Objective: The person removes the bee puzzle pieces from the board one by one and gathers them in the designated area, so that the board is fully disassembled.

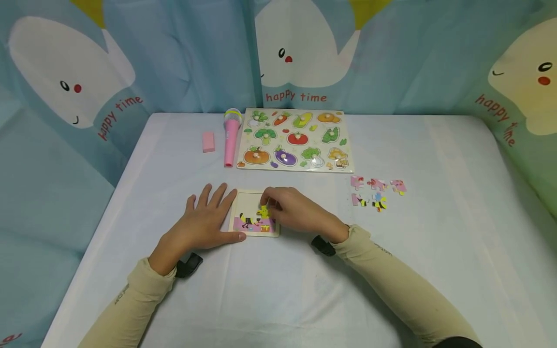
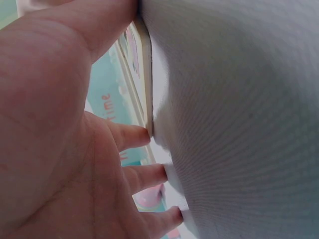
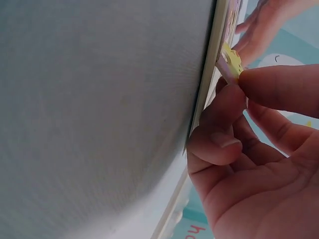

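Blue cloth (image 1: 209,58) backs a white surface (image 1: 261,290) as the spread left hand (image 1: 204,223) touches a tray (image 1: 247,200) and the right hand (image 1: 296,208) pinches a yellow piece (image 1: 263,212).

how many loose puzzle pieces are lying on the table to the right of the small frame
5, in two rows in the head view: top-left piece, top-middle piece, top-right piece, bottom-left piece, bottom-right piece. Nothing covers this group.

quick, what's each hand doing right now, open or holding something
Left hand: open, fingers spread, touching the small square pale wooden puzzle frame.
Right hand: closed, pinching a small yellow-printed jigsaw piece.
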Available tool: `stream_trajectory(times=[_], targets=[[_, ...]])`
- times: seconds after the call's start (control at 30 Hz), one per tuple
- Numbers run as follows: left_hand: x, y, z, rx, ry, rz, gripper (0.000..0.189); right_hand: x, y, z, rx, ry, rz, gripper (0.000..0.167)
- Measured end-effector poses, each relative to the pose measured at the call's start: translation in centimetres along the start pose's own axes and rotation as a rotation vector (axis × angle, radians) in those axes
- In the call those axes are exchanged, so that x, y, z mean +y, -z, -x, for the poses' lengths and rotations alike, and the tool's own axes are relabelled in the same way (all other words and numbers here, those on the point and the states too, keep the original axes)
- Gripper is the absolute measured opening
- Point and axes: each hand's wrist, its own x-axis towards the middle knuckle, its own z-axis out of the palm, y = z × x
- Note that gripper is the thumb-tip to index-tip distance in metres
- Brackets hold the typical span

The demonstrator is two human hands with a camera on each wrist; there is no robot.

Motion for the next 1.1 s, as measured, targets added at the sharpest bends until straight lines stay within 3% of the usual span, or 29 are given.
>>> stream_trajectory(times=[0.4,0.6,0.8,1.1], targets=[[0.2,-0.2,0.0,0.008,0.002,0.023,0.109,0.2,-0.3,0.0,0.037,-0.037,-0.022,0.013],[1.5,-0.9,-0.8,0.045,0.073,0.110,0.110,0.1,-0.2,0.0,0.057,-0.046,-0.019,0.012],[3.1,-1.4,-1.6,0.085,0.149,0.093,0.117,0.2,-0.1,0.0,0.064,-0.050,-0.013,0.011],[3.8,-1.2,-1.5,0.052,0.178,0.073,0.118,0.4,-0.2,-0.1,0.071,-0.107,-0.091,0.010]])
